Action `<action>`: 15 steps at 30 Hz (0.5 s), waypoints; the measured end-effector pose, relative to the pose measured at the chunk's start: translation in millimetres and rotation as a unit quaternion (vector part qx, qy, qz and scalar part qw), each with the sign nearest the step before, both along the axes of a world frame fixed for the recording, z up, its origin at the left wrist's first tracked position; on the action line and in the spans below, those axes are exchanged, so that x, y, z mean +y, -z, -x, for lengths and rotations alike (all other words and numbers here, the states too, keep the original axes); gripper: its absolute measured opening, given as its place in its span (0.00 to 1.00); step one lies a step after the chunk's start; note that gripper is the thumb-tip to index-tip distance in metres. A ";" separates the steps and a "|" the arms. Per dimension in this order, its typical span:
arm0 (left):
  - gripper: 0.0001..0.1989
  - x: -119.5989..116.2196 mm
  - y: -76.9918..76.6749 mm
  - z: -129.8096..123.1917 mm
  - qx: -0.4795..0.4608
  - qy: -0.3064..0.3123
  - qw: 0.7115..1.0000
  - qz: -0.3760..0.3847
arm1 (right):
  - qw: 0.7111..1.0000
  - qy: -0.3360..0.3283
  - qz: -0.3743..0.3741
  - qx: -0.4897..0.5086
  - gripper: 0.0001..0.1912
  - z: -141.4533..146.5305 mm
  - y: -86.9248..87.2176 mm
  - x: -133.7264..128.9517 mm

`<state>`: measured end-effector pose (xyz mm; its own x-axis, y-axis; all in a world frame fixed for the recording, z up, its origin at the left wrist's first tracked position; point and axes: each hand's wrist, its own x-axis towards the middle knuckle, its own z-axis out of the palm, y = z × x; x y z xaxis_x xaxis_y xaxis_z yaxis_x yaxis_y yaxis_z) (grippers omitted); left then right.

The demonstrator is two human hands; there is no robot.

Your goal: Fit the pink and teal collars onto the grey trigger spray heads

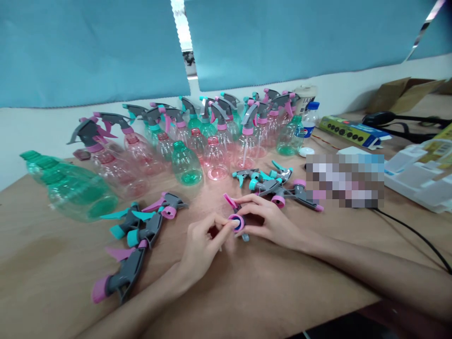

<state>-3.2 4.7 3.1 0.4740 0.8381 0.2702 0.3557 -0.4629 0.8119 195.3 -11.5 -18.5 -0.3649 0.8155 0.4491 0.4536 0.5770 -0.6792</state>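
A trigger spray head (230, 201) with a pink trigger and pink collar is held above the table, its collar opening turned towards me. My right hand (266, 220) grips it from the right, fingers closed round the collar. From the left, my left hand (202, 242) pinches the collar's rim, with the thumb tip over the dark blue opening. Whether a small part sits under that thumb is hidden. Left of my hands lie several loose spray heads (129, 270), pink-and-grey or turquoise-and-grey. Beyond my right hand lie more loose spray heads (270, 187).
Behind stand clear pink bottles (217, 162) and green bottles (187, 165), many with spray heads fitted. Green bottles (81, 193) lie at the left. On the right are a water bottle (310, 120), a yellow-green box (353, 133), a white plastic tray (416, 181) and a black cable (416, 233).
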 end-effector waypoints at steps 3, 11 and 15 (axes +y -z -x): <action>0.13 1.2 0.4 -0.8 -0.009 -0.012 1.000 0.022 | 1.000 -0.002 -0.001 -0.001 0.09 0.1 0.4 0.0; 0.12 0.3 6.3 -0.1 -0.002 -0.045 0.999 -0.009 | 1.000 -0.024 -0.007 0.005 0.11 -0.3 1.0 -0.5; 0.10 -1.2 4.4 2.3 0.022 -0.036 0.992 -0.118 | 1.000 -0.023 -0.008 0.008 0.10 -0.4 -0.6 -1.1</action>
